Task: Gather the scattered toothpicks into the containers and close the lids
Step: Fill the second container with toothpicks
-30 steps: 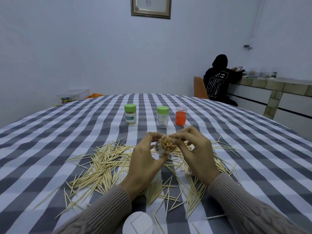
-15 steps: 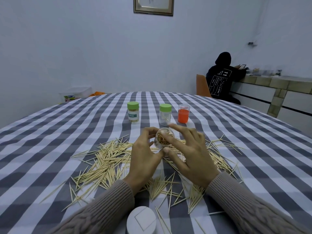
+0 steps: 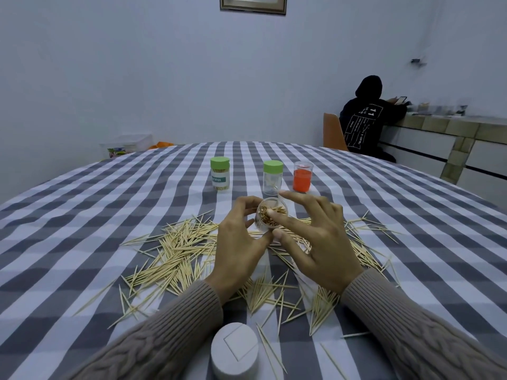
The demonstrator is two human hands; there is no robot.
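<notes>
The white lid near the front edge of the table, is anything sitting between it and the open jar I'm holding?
Only loose toothpicks on the cloth and your own left hand gripping the jar. The white lid stands free, with nothing on it.

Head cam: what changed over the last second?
The right hand let go of the toothpicks it was pinching into the open container; its fingers now spread, one fingertip pressing them in. The left hand keeps holding the container. Scattered toothpicks unchanged.
</notes>
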